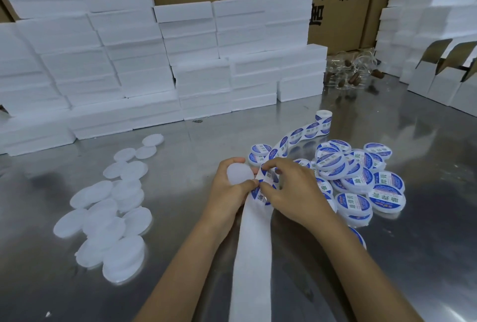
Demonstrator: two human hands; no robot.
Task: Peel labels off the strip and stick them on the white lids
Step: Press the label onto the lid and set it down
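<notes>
The left hand (229, 187) cups a bare white lid (240, 173), fingers curled round its rim, and its thumb also pins the strip (254, 249) just beside the lid. The right hand (291, 187) pinches the label (263, 194) at the strip's upper end, forefinger and thumb closed on its edge, apparently lifting it off the backing. The spent backing runs down between the forearms toward the near edge of the worktop (180, 141); the unpeeled run of labels curves away to the roll (323, 121), which stands nearer the far edge, right of centre.

Unlabelled lids (113, 218) lie scattered toward the left edge. The labelled lids (358, 179) are heaped toward the right edge, touching the right hand's far side.

The risks, as I judge them: the label could curl and stick to itself or to a fingertip if it is pulled off too fast. It could also land off-centre or creased, since the lid is held in the air with no firm support under it. A tug on the strip might drag the roll over or sweep the taut run of labels into the finished heap. If the thumb's hold slips, the backing will follow the label instead of separating.
</notes>
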